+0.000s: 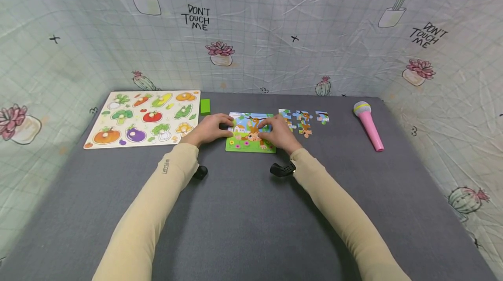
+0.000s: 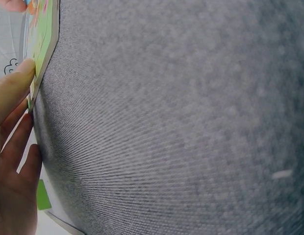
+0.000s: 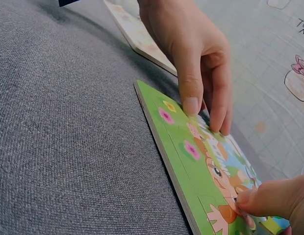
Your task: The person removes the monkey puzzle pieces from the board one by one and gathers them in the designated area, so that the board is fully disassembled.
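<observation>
A jigsaw puzzle board (image 1: 251,148) with a green border lies flat on the table, its picture showing a brown cartoon animal, flowers and a house. My left hand (image 1: 210,129) holds the board's left side, thumb (image 2: 25,68) on the border and fingers by the edge. Over the right part of the picture, my right hand (image 1: 284,134) has its thumb and index finger set apart on a puzzle piece (image 1: 253,127) in the board; the palm hides some of it. Several loose puzzle pieces (image 1: 303,116) lie right of the board, partly behind that hand.
A large vegetable peg board (image 1: 129,119) lies at the back left, with a green block (image 1: 205,106) beside it. On the right lies a pink toy microphone (image 1: 369,126). A printed cloth (image 1: 259,23) hangs along the back and sides of the grey table (image 1: 243,228).
</observation>
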`<state>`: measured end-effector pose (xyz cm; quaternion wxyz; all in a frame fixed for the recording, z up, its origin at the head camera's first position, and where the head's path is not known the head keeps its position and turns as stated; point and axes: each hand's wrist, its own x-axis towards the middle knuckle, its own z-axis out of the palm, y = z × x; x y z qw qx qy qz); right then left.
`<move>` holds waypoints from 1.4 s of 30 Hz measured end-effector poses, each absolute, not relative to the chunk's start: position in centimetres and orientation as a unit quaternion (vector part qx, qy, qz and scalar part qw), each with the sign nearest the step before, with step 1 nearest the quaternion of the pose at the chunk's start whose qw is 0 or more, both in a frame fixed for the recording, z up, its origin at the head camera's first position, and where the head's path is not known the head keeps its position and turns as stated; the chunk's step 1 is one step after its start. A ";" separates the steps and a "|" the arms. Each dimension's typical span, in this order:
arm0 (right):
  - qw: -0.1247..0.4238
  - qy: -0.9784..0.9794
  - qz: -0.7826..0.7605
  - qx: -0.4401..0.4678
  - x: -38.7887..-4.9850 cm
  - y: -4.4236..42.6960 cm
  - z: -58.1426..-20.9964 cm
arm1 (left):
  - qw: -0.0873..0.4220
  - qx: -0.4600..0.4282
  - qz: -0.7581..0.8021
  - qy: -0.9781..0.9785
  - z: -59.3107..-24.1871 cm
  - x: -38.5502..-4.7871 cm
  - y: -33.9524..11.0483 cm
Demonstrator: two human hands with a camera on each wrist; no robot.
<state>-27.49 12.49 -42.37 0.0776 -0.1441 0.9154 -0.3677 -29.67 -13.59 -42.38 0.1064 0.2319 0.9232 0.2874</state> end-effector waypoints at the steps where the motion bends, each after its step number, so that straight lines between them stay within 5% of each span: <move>1: 0.077 0.916 -0.366 -0.146 -27.5 12.5 -42.3 | 0.106 0.233 0.287 0.923 -42.3 -29.6 -13.6; 10: 0.051 0.912 -0.378 -0.151 -27.7 12.7 -42.6 | 0.102 0.232 0.286 0.924 -42.3 -29.5 -13.6; 24: 0.090 0.894 -0.424 -0.110 -27.6 14.2 -42.4 | 0.104 0.234 0.297 0.920 -42.7 -29.6 -13.6; 42: 0.052 0.906 -0.418 -0.043 -25.7 22.6 -42.5 | 0.099 0.239 0.296 0.920 -42.5 -29.4 -13.7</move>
